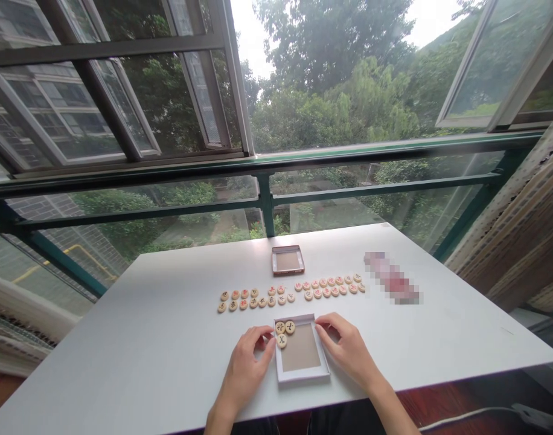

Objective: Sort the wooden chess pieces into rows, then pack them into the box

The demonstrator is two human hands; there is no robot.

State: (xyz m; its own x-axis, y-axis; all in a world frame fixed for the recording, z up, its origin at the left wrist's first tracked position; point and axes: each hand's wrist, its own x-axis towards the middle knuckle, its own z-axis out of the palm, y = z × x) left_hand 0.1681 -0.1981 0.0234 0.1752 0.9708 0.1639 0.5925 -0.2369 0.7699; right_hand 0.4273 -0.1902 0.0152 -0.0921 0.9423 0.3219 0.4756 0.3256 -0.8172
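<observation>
A shallow open cardboard box (303,380) with white walls lies near the table's front edge. Three wooden Chinese chess pieces (281,341) with black characters rest together in its far left corner; the rest of its brown bottom shows bare. At the box's left wall, my left hand (249,362) pinches the side with thumb and curled fingers. My right hand (349,347) has its fingertips at the far right corner, fingers bent together. Beyond the box, several more chess pieces (262,302), some with black and some with red characters, lie in two uneven rows.
A second shallow box (302,270) with a reddish rim sits behind the rows on the white table (168,356). To the right lies a pixelated pinkish object (392,279). A green railing (266,205) and open windows stand past the far edge, with curtains at both sides.
</observation>
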